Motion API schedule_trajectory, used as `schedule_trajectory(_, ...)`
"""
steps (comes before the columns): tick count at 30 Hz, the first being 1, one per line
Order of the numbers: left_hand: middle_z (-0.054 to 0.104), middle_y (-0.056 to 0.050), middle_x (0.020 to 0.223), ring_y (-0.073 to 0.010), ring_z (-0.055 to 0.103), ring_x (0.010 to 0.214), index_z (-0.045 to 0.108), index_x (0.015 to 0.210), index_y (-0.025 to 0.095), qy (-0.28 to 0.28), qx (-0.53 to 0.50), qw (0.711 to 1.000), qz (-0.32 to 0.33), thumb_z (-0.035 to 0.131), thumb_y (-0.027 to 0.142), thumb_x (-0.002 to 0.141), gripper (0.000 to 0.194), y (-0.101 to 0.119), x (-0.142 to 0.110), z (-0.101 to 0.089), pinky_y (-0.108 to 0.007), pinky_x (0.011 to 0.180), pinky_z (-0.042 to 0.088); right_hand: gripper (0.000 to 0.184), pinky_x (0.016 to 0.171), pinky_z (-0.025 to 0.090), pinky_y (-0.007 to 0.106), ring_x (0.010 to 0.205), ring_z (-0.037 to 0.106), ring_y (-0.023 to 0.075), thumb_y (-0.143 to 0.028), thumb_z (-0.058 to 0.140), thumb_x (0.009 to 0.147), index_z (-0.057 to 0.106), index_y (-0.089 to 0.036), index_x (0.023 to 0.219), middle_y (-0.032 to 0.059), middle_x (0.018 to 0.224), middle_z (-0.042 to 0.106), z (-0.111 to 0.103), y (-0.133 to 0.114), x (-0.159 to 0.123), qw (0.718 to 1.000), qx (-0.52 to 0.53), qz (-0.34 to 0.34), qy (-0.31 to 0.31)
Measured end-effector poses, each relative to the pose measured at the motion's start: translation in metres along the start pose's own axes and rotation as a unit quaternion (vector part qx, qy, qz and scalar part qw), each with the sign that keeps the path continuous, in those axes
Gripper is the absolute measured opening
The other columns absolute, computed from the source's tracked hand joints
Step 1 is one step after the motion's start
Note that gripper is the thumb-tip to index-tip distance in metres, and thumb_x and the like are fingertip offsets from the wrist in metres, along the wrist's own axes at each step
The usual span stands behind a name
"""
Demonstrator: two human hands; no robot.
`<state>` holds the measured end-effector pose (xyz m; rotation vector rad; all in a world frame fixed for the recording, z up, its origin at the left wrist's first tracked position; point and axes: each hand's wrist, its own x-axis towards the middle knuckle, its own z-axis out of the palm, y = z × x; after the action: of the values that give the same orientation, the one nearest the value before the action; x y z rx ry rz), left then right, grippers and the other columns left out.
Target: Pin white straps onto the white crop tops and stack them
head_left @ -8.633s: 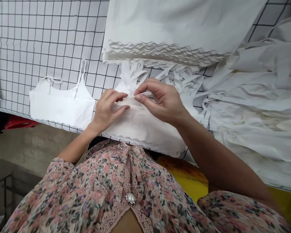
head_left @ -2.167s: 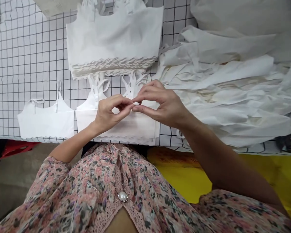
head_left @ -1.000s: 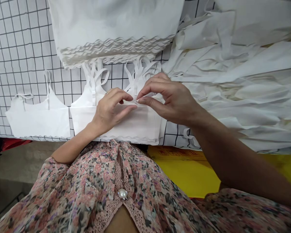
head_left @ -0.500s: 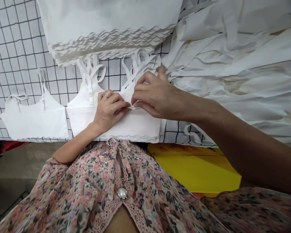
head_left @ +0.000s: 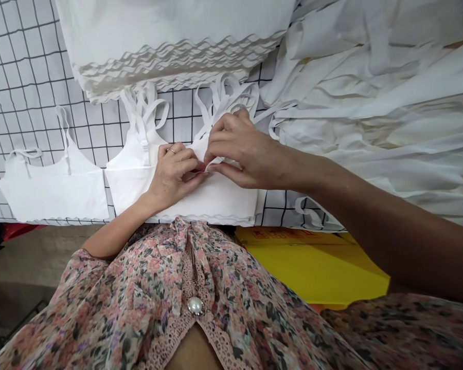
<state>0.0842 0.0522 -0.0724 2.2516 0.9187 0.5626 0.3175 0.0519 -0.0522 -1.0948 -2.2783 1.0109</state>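
A white bra top [head_left: 216, 198] with thin straps lies on top of a small stack at the table's front edge. My left hand [head_left: 175, 172], a ring on one finger, pinches the seam near the middle of this top. Close against it, my right hand [head_left: 241, 149] also pinches the fabric along that seam, thumb and fingers together. The fingertips of both hands nearly meet there. Loops of strap [head_left: 144, 115] stick up behind the left hand, and others rise behind the right. A second white bra top [head_left: 57, 192] lies flat to the left.
Behind the hands is a thick stack of white garments [head_left: 170, 31] with wavy edges. A loose heap of white garments [head_left: 386, 103] covers the right side. Checked cloth [head_left: 19, 77] covers the table. Below its front edge stands a yellow box [head_left: 308, 267].
My right hand has shifted slightly left and its fingers have drawn together at the seam. My left hand stays almost where it was, still pinching the fabric.
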Motion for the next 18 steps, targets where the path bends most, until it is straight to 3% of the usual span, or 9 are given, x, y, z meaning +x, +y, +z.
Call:
schedule_trajectory(5, 0.068, 0.001, 0.077, -0.0195, 0.061, 0.088, 0.063, 0.078, 0.023, -0.007, -0.031, 0.999, -0.028, 0.067, 0.045, 0.105, 0.035, 0.002, 0.003, -0.002, -0.041, 0.098, 0.039, 0.028, 0.109, 0.036, 0.065, 0.116, 0.059, 0.0349, -0.045, 0.055, 0.102, 0.074, -0.026, 0.097, 0.0079, 0.091, 0.069, 0.015, -0.004, -0.001, 1.0, 0.01, 0.008, 0.028)
schedule_trajectory(8, 0.068, 0.001, 0.077, -0.0191, 0.061, 0.087, 0.061, 0.075, 0.021, -0.023, -0.045, 0.998, -0.041, 0.069, 0.042, 0.103, 0.036, 0.004, 0.006, -0.004, -0.04, 0.097, 0.037, 0.025, 0.109, 0.038, 0.066, 0.115, 0.06, 0.0337, -0.043, 0.056, 0.102, 0.074, -0.026, 0.096, 0.0071, 0.091, 0.068, 0.012, -0.004, -0.001, 0.999, 0.006, 0.009, 0.03)
schedule_trajectory(11, 0.072, 0.0, 0.082, -0.0195, 0.061, 0.09, 0.065, 0.076, 0.02, -0.062, -0.045, 0.995, -0.057, 0.075, 0.036, 0.098, 0.029, 0.006, 0.009, -0.009, -0.04, 0.094, 0.035, 0.024, 0.109, 0.042, 0.063, 0.107, 0.063, 0.0306, -0.05, 0.069, 0.098, 0.076, -0.027, 0.097, 0.0057, 0.089, 0.067, -0.013, 0.002, 0.006, 1.0, 0.0, 0.015, -0.005)
schedule_trajectory(14, 0.074, 0.0, 0.086, -0.0204, 0.061, 0.093, 0.068, 0.077, 0.019, -0.105, -0.039, 0.99, -0.081, 0.08, 0.031, 0.093, 0.023, 0.008, 0.015, -0.016, -0.04, 0.094, 0.034, 0.037, 0.094, 0.052, 0.049, 0.093, 0.063, 0.0228, -0.06, 0.086, 0.084, 0.081, -0.026, 0.097, 0.0053, 0.091, 0.068, -0.053, 0.017, 0.023, 0.998, 0.0, 0.041, -0.053)
schedule_trajectory(18, 0.072, 0.001, 0.079, -0.0196, 0.061, 0.089, 0.067, 0.074, 0.019, -0.142, -0.053, 0.984, -0.097, 0.08, 0.031, 0.09, 0.024, 0.005, 0.023, -0.023, -0.04, 0.093, 0.037, 0.039, 0.085, 0.053, 0.038, 0.091, 0.065, 0.0149, -0.063, 0.085, 0.084, 0.081, -0.025, 0.085, 0.0026, 0.092, 0.072, -0.097, 0.036, 0.052, 0.998, 0.013, 0.038, -0.05)
